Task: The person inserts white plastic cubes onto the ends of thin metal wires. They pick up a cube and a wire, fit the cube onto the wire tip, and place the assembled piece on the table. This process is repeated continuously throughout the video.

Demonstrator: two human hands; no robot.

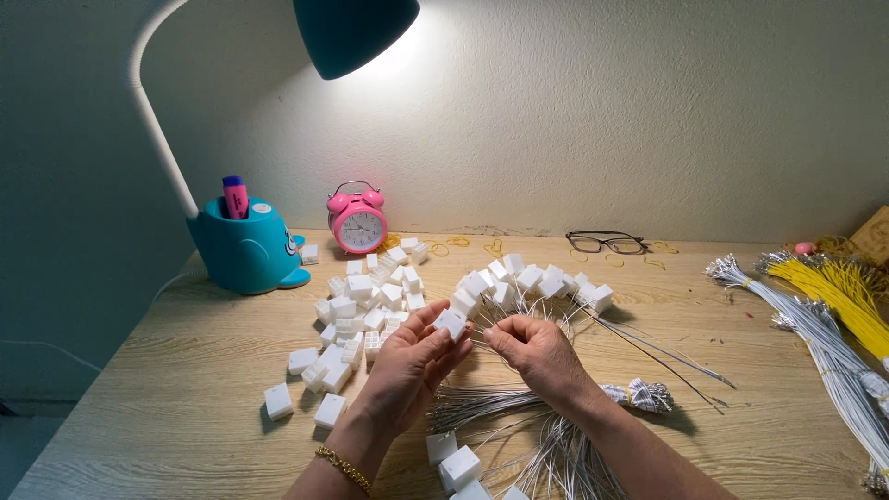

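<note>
Two hands work at the middle of a wooden table point(167, 389). Left hand point(412, 356) pinches a small white cube point(451, 323) between thumb and fingertips, held just above the tabletop. Right hand point(537, 352) sits just beside it, fingers curled closed around thin grey wires point(519, 319) that fan up and out from the fist. Cube and wire ends are close together; can't tell if they touch. A gold bracelet point(344, 468) sits on the left wrist.

Each fanned wire carries a white cube at its far end, forming an arc of cubes point(532, 278) behind the hands. Left of that, a loose pile of white cubes point(366, 310) spreads across the table, with a few strays nearer the front edge. A tied bundle of grey wires point(556, 403) lies under the right forearm, and more cubes sit at the bottom edge.

Far right: long bundles of grey wires point(833, 356) and yellow wires point(847, 292), well apart from the hands. Back row: teal desk lamp point(245, 245) with a pink marker point(235, 197) in its base holder, pink alarm clock point(357, 220), black glasses point(607, 243), and scattered yellow rubber bands point(458, 244) near the wall.
</note>
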